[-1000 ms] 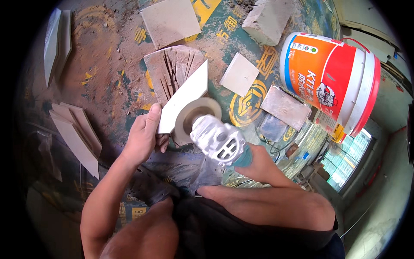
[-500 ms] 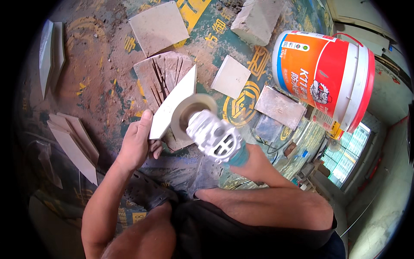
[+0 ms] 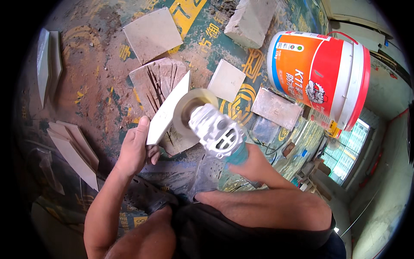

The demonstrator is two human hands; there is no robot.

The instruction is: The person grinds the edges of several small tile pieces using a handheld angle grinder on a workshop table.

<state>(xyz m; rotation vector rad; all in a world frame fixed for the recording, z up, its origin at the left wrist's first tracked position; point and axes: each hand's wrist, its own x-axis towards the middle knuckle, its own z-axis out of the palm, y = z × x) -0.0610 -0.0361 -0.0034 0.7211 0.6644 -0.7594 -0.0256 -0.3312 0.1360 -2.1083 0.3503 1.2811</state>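
My left hand (image 3: 134,146) grips the lower end of a narrow white tile piece (image 3: 168,111), thumb on top and fingers curled beneath. The piece is tilted over a dusty slab (image 3: 145,83) scored with several dark grooves. In my right hand (image 3: 255,165) is an angle grinder (image 3: 217,131) with a pale metal head and a teal body. Motion blurs its round disc (image 3: 184,113), which lies against or very close to the tile's right edge; exact contact cannot be made out. The right fingers are partly hidden behind the grinder.
Square tiles (image 3: 153,35) (image 3: 227,80) lie ahead, with a thick pale block (image 3: 250,21) beyond. Tile stacks (image 3: 74,149) (image 3: 49,64) stand at left. A brick-like slab (image 3: 277,108) sits near a red-and-orange bucket (image 3: 297,64) on the right. Dust and rubble cover the floor sheet.
The tile piece has turned slightly more upright in my left hand. The grinder stays beside its edge with the disc blurred. The whole view has shifted a little.
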